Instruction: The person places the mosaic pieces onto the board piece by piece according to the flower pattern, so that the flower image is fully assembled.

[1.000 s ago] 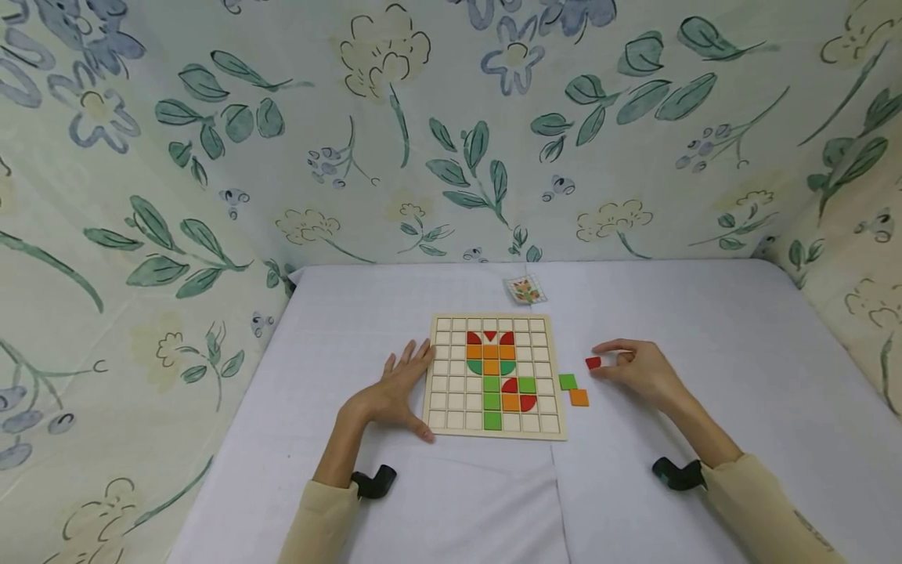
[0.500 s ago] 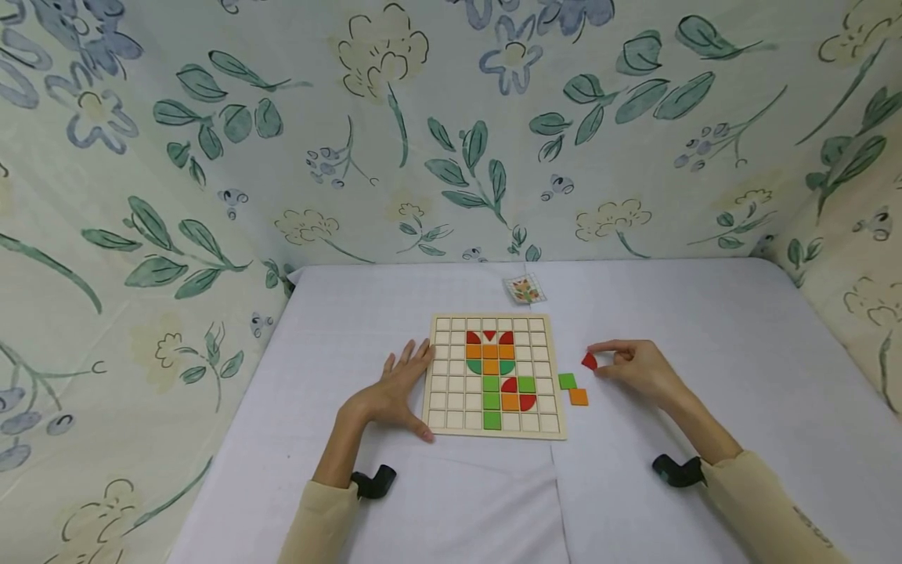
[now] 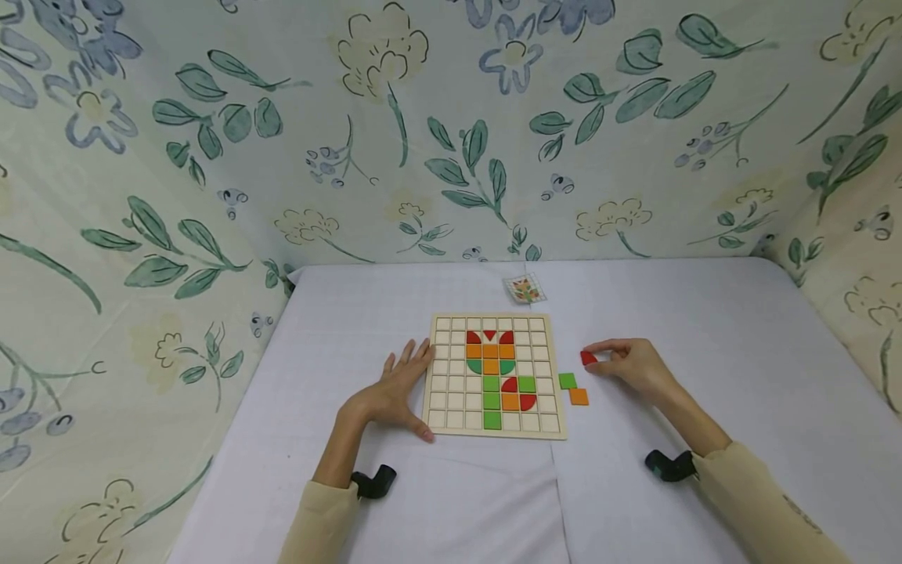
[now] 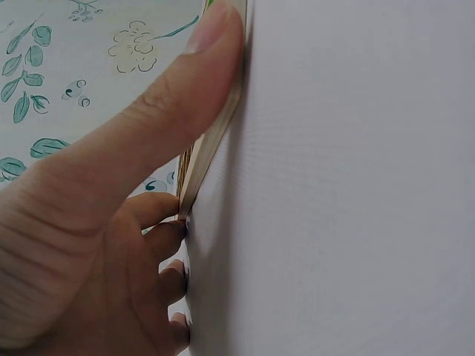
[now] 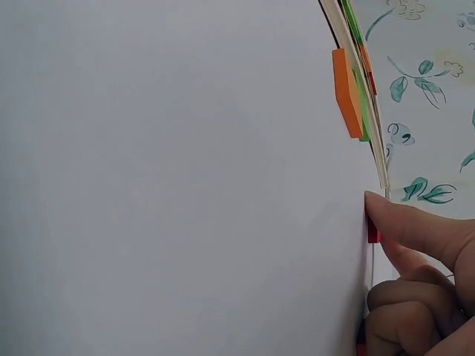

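My left hand (image 3: 391,397) rests at the left edge of a wooden grid board (image 3: 447,384), fingers spread, thumb at its near corner. In the left wrist view the thumb (image 4: 163,111) touches the board's rim. To the right of the board, my right hand (image 3: 634,364) pinches a red tile (image 3: 588,358) with a curved edge between thumb and index finger. The right wrist view shows this red tile (image 5: 372,231) at the thumb tip, the other fingers curled. A green square tile (image 3: 567,381) and an orange square tile (image 3: 579,397) lie between that hand and the board.
Red, orange and green tiles form a flower with a stem on the board. Behind it lies a small picture card (image 3: 525,289) with a similar flower. A white cloth (image 3: 486,501) covers the table, and a floral curtain (image 3: 451,141) hangs behind. Each wrist wears a black device.
The right hand has turned the red tile between its fingertips and shifted slightly left toward the board. The left hand and the board have stayed put.
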Available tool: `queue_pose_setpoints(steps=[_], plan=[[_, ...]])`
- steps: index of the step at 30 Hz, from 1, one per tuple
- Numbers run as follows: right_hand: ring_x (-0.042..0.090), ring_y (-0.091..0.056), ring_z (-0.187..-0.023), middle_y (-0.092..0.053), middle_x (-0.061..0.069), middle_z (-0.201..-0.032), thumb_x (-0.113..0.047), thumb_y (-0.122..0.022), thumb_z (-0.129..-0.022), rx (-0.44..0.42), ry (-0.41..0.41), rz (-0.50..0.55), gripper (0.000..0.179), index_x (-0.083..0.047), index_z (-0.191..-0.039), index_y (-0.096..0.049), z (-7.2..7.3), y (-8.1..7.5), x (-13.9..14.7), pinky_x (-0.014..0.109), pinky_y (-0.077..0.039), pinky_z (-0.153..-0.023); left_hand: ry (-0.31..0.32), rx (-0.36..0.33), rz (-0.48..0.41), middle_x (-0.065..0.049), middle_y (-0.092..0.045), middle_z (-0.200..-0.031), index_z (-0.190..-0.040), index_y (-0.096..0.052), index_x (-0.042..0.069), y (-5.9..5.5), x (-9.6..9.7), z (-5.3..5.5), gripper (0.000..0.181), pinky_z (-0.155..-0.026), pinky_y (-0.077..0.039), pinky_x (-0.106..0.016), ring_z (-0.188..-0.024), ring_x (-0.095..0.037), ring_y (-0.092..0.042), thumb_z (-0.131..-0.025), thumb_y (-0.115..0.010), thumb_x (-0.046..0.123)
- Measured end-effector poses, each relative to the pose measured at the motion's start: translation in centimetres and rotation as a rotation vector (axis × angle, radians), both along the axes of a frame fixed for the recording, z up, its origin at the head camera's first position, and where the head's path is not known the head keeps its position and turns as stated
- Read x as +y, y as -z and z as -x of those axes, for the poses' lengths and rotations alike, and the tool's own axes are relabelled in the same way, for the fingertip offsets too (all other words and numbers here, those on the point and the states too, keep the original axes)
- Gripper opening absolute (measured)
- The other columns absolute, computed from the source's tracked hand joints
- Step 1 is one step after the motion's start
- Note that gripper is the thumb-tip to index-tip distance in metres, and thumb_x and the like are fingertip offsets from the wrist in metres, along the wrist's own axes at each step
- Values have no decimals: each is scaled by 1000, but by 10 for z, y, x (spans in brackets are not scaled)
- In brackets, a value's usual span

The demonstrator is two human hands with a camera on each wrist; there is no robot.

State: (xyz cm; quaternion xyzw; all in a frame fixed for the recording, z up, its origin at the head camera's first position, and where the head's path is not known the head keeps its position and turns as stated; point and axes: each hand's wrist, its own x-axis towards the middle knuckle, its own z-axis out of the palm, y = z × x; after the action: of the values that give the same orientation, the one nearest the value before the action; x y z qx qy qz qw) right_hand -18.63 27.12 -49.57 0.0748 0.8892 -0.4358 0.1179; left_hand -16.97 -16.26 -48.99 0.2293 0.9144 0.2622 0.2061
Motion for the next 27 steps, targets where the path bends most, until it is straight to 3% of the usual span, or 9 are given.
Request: queue_pose_setpoints(steps=[15,22,27], plan=[[9,-29,-56,-32,-5,-60,-20,-80,-89,8,-49,-3,45,3,-126,-70,0,-4,-6,24,-23,-49,-6,1,5,-6,6,-176,-167,-6,9,0,0,0,150,-132,9,-57,-163,-30,15,-57,-101,44],[13,-28,-56,-29,-4,-58,-23,-82,-88,3,-77,51,42,-2,-123,-73,-3,-16,-41,29,-24,-55,-5,3,15,-6,7,-176,-167,-5,9,-1,1,0,150,-132,9,-57,-163,-30,15,-57,-101,45],[13,-27,-53,-27,-4,-58,-22,-84,-87,17,-122,117,39,-4,-121,-75,-7,-18,-75,25,-22,-50,-3,10,14,-5,6,-176,-167,-6,9,1,1,0,151,-132,9,-57,-163,-30,14,-56,-101,46]])
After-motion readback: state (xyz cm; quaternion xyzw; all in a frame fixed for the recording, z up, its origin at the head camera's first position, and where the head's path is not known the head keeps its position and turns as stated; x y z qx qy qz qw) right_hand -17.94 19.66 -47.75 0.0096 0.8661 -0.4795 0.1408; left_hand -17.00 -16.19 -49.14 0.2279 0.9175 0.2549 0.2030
